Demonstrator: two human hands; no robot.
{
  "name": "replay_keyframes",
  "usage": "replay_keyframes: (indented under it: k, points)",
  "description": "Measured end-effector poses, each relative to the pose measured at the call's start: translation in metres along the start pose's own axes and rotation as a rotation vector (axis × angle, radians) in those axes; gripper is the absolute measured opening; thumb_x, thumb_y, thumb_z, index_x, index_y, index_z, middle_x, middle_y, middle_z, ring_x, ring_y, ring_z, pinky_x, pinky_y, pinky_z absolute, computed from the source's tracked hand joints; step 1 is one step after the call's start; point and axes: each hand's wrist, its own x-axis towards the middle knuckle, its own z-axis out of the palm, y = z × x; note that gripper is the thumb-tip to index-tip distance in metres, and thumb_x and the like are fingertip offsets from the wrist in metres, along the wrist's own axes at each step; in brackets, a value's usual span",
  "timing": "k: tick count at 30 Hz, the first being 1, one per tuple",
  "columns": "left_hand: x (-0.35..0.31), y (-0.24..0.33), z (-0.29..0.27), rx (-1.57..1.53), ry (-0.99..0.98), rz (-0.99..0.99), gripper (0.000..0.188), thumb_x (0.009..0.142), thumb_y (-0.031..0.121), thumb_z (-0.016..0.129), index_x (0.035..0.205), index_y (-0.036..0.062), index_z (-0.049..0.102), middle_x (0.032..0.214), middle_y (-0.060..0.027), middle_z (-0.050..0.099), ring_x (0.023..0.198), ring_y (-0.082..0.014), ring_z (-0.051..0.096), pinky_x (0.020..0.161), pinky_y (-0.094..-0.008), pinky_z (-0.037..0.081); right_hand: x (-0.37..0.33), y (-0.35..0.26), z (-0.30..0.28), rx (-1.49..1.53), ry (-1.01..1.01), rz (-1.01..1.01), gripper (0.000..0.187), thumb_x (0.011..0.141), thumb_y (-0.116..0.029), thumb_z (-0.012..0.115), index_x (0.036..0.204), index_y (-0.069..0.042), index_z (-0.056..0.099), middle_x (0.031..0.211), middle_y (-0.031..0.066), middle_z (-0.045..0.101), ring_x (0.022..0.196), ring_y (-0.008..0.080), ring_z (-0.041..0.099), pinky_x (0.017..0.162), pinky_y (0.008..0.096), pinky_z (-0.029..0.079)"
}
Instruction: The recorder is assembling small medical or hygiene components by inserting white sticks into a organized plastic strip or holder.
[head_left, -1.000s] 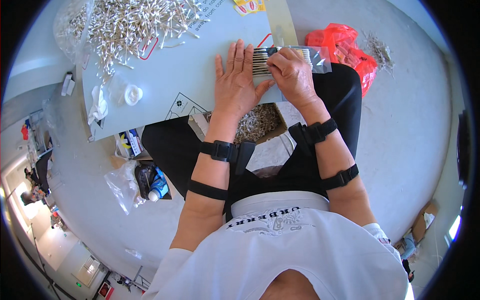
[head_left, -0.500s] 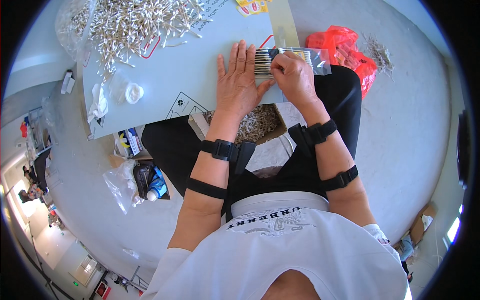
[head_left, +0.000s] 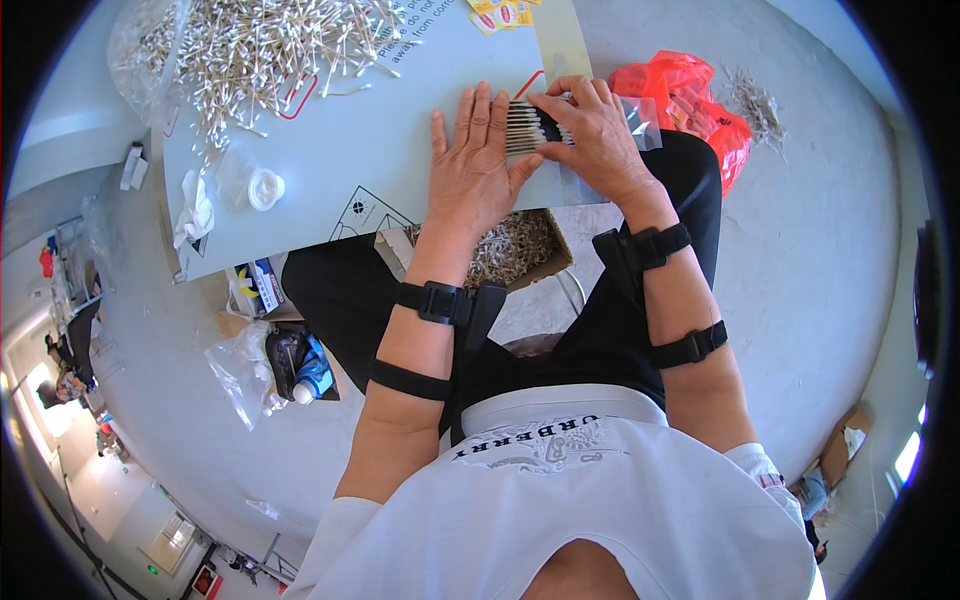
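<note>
Swab row: I see cotton swabs (head_left: 521,130) lying side by side on the worktop (head_left: 330,185), between the two hands; their right ends run under the right hand, so I cannot count them.
Dark band: a black strip (head_left: 548,126) shows beside the swabs, mostly covered by fingers; I cannot tell its material.
Right hand: my view gives the right hand (head_left: 590,135) with thumb and forefinger set apart across the row's width; I cannot tell whether they grip it or merely rest there.
Left hand: the left hand (head_left: 474,155) lies flat, palm down, fingers slightly apart, thumb reaching toward the row's near edge; its palm is hidden from me.
Clear sleeve: transparent plastic (head_left: 644,118) sticks out past the right hand; the part underneath is hidden.
Loose heap: a pile of swabs (head_left: 265,65) spreads at far left, cut off by the upper edge, beside a see-through bag (head_left: 148,65).
Yellow packets: these (head_left: 502,14) are also cropped at the top.
Box below: a carton (head_left: 552,268) of small pale pieces sits partly under the worktop, left forearm crossing it.
Red bag: it (head_left: 672,75) lies at right, contents unclear to me.
</note>
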Motion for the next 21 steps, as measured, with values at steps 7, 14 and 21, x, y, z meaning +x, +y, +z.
replay_keyframes:
  k: [7, 14, 21]
  points:
    - [-0.001, 0.001, -0.002, 0.029, -0.032, -0.002, 0.079, 0.090, 0.054, 0.054, 0.151, 0.0092, 0.030, 0.158, -0.0128, 0.025, 0.147, -0.0268, 0.022, 0.118, -0.0536, 0.010, -0.005, 0.007, 0.003, -0.050, 0.046, -0.021, 0.056, 0.073, -0.026, 0.078, 0.126, -0.019, 0.061, 0.128, 0.0062, 0.052, 0.122, 0.0291, 0.046, 0.103, 0.0458, 0.036]
    - [0.002, 0.003, -0.004, 0.046, -0.050, 0.021, 0.080, 0.090, 0.054, 0.056, 0.151, 0.0090, 0.030, 0.158, -0.0132, 0.025, 0.147, -0.0280, 0.022, 0.118, -0.0541, 0.012, -0.029, 0.040, 0.023, -0.149, 0.141, 0.207, 0.052, 0.100, -0.045, 0.044, 0.147, -0.026, 0.038, 0.155, 0.0108, 0.029, 0.145, 0.0310, 0.023, 0.116, 0.0554, 0.013]
    - [0.006, 0.014, 0.002, 0.060, -0.048, 0.034, 0.081, 0.089, 0.053, 0.056, 0.150, 0.0065, 0.030, 0.158, -0.0143, 0.026, 0.147, -0.0282, 0.022, 0.118, -0.0528, 0.012, -0.031, 0.040, 0.028, -0.039, 0.063, 0.273, 0.053, 0.101, -0.047, 0.038, 0.150, -0.027, 0.033, 0.157, 0.0108, 0.026, 0.147, 0.0307, 0.019, 0.116, 0.0573, 0.007]
